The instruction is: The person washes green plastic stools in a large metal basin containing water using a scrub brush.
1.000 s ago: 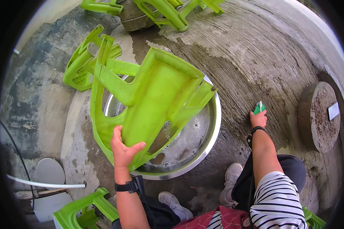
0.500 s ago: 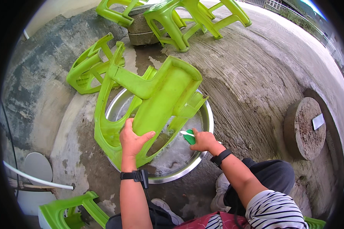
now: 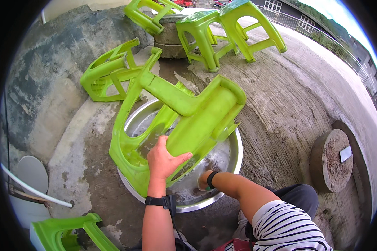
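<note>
Stool (image 3: 184,125) tilted over basin (image 3: 234,161); left hand (image 3: 163,161) fingers wrapped on seat edge, keep firm. Right hand (image 3: 203,180) at 5 o'clock, fingers hidden.

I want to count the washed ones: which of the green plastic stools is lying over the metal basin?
The green plastic stool gripped by the left hand, tipped over the round metal basin; the other stools sit on concrete.

Before you: stool (image 3: 184,121) of glossy, smooth lime-green moulded plastic, wet-looking; basin (image 3: 234,157) of shiny, reflective bare metal; ground (image 3: 289,104) of rough, matt grey concrete, stained and patchy; your sleeve (image 3: 289,226) of soft, matt striped cloth; wristbands of matt black.
</note>
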{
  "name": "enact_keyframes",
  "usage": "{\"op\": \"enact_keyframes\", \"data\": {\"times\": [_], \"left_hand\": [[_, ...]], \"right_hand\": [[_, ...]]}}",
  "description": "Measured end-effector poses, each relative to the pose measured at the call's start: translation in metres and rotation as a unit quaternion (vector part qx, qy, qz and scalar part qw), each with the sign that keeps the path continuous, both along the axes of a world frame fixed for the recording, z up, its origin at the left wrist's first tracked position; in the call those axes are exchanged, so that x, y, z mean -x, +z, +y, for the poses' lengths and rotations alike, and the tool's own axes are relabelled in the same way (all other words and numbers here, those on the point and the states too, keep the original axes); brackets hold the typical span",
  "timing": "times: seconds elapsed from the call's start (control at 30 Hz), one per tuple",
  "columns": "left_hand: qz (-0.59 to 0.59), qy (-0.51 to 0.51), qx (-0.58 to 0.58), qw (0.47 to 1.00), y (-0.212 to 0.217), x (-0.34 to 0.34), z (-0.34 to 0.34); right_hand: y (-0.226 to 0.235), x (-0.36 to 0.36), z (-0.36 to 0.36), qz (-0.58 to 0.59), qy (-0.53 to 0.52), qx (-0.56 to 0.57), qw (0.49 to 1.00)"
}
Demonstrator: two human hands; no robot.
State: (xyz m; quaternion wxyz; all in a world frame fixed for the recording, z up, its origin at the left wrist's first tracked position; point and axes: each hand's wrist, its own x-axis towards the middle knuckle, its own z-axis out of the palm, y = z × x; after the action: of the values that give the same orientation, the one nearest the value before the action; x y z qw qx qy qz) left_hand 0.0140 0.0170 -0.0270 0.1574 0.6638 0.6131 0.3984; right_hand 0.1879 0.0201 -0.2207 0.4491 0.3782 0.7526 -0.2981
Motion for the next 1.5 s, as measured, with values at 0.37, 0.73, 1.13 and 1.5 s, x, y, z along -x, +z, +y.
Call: {"op": "enact_keyframes", "data": {"times": [0.37, 0.73, 1.13, 1.5], "left_hand": [[0.009, 0.02, -0.039, 0.999, -0.005, -0.002, 0.016], [0.021, 0.01, -0.006, 1.0, -0.011, 0.001, 0.016], [-0.024, 0.015, -0.037, 0.999, -0.008, -0.003, 0.023], [-0.002, 0.017, 0.001, 1.0, -0.009, -0.003, 0.017]], "right_hand": [[0.312, -0.102, -0.022, 0.292, -0.153, -0.377, 0.865], [0.305, -0.012, 0.011, 0.251, -0.168, -0.634, 0.713], [0.364, -0.05, 0.036, 0.17, -0.172, -0.641, 0.729], [0.334, -0.038, 0.031, 0.246, -0.19, -0.614, 0.725]]}}
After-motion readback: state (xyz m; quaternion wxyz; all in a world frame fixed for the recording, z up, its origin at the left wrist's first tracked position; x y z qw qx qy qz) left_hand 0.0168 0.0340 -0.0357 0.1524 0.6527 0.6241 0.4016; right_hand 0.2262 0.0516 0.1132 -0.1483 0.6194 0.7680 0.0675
